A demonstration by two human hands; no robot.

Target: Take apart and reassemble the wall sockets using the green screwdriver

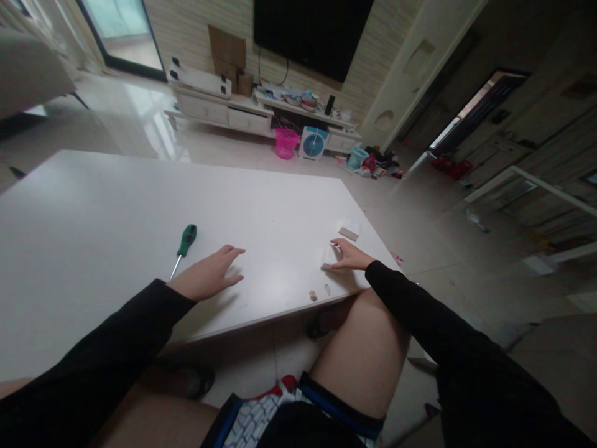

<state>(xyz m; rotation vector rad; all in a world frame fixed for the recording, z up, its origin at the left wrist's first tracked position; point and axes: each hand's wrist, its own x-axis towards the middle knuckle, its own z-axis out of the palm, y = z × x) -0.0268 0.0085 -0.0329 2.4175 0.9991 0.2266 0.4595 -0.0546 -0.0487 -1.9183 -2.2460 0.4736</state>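
Note:
My right hand (349, 254) grips a small white box-like piece (328, 257) by its edges, near the right end of the white table (261, 199). Just beyond it lies a white wall socket (350, 228) with dark holes in its face. Closer to the front edge are a small tan piece (313, 295) and a small clear piece (327, 289), too small to name. My left hand (212, 272) hovers over the table, thumb and fingers apart, holding nothing. Beside it rests a screwdriver (187, 241) with a green handle, its tip hidden behind my left forearm.
The table's front edge runs close to my legs. Across the floor stand a low white TV cabinet (205, 109), a pink basket (286, 144), a blue-and-white fan (313, 144) and a light blue basket (357, 158) by a pile of items. A white frame (555, 190) stands at right.

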